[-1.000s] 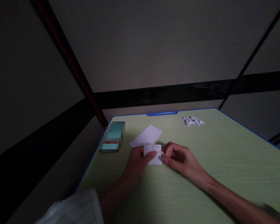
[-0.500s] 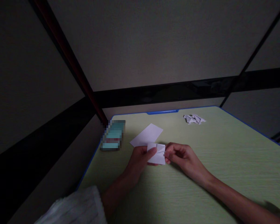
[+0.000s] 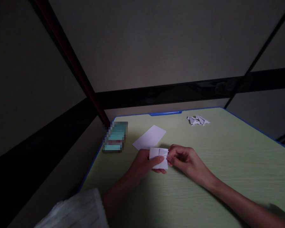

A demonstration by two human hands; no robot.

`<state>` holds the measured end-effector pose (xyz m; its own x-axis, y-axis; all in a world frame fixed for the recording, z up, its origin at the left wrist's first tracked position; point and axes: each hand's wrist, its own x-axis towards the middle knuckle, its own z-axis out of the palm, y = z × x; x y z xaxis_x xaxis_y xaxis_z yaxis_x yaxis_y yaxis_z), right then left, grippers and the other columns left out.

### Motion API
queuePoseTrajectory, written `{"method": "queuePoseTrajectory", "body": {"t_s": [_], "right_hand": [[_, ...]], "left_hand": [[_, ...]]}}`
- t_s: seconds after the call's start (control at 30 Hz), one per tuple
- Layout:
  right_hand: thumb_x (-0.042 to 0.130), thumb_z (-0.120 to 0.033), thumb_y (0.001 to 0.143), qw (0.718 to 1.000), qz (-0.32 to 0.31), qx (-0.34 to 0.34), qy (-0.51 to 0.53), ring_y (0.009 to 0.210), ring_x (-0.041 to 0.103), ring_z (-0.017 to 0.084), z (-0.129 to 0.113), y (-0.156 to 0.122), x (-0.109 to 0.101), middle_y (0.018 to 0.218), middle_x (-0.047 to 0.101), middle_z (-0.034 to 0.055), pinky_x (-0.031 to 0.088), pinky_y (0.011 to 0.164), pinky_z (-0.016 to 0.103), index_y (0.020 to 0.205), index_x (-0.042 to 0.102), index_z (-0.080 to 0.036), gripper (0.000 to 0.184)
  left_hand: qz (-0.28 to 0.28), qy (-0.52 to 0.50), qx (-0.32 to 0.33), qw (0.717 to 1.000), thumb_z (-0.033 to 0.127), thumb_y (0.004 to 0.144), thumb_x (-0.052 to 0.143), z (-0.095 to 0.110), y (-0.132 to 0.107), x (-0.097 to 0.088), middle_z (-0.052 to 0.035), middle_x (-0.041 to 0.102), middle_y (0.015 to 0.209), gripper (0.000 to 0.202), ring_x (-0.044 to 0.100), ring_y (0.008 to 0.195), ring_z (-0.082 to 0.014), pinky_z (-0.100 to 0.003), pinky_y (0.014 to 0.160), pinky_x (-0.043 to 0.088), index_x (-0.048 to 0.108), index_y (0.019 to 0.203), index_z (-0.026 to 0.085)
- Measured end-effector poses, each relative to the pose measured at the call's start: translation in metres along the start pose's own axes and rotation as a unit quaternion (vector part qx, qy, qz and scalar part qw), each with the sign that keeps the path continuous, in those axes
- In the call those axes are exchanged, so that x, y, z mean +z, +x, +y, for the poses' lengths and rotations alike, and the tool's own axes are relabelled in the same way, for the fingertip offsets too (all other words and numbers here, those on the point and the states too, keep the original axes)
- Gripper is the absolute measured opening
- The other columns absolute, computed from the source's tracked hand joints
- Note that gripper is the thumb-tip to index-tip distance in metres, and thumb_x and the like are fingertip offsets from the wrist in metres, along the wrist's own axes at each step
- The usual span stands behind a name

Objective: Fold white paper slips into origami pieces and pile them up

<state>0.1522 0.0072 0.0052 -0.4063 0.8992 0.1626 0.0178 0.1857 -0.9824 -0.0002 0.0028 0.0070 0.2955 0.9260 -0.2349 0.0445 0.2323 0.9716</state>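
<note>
Grip of the left hand [image 3: 142,163] clamped on the folded paper [image 3: 154,153], thumb across its face, fingers beneath — forearm at eight o'clock. Right hand [image 3: 186,159] curled at the paper's three-o'clock edge — thumb and fingertips pinching it. Loose sheet [image 3: 150,136] on the table [image 3: 228,145], toward eleven o'clock.

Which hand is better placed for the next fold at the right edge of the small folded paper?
The right hand, I think: its fingertips are at that edge. The left hand seems better for steadying, because it holds the folded paper with its thumb across the front.
</note>
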Motion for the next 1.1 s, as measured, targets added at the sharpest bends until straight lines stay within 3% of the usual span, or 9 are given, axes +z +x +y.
{"method": "queuePoseTrajectory", "body": {"t_s": [0.4,0.6,0.8,1.1], "right_hand": [[0.054,-0.017,0.066,1.0,0.009,0.015,-0.006,0.051,0.044,0.008,0.0018,-0.0004,0.003,0.055,0.049,-0.0019,0.035,0.048,0.02,0.056,0.05,-0.013,0.012],[0.055,-0.026,0.066,0.999,0.027,0.028,0.001,0.049,0.044,0.008,0.0025,0.001,0.0024,0.053,0.05,-0.0022,0.035,0.047,0.021,0.056,0.049,-0.015,0.017],[0.054,-0.02,0.066,0.999,0.008,0.031,-0.008,0.052,0.046,0.008,0.0004,0.0011,0.0006,0.056,0.051,-0.0012,0.035,0.049,0.021,0.057,0.05,-0.014,0.012],[0.054,-0.017,0.066,0.999,0.0,0.035,0.009,0.053,0.048,0.01,0.0021,0.0009,-0.0011,0.055,0.052,-0.0006,0.036,0.052,0.023,0.058,0.052,-0.014,0.009]], "left_hand": [[0.021,-0.039,0.005,0.999,0.032,0.052,0.063,-0.0005,0.0017,0.0023,-0.0025,0.058,0.044,0.024,0.052,0.039,-0.0113,-0.021,0.042,0.038,0.06,0.053,0.008],[0.023,-0.022,0.002,0.999,0.032,0.061,0.059,0.0008,-0.0007,0.004,-0.0035,0.061,0.051,0.025,0.056,0.046,-0.0116,-0.02,0.045,0.04,0.062,0.067,0.008],[0.021,-0.023,0.027,0.999,0.031,0.062,0.059,-0.0026,0.0015,0.0039,-0.0016,0.059,0.049,0.023,0.054,0.042,-0.0102,-0.019,0.042,0.039,0.06,0.058,0.009],[0.037,-0.038,0.046,0.998,0.028,0.06,0.06,-0.0049,0.0017,0.0045,-0.0022,0.06,0.05,0.021,0.053,0.044,-0.0101,-0.02,0.045,0.042,0.061,0.059,0.008]]}}
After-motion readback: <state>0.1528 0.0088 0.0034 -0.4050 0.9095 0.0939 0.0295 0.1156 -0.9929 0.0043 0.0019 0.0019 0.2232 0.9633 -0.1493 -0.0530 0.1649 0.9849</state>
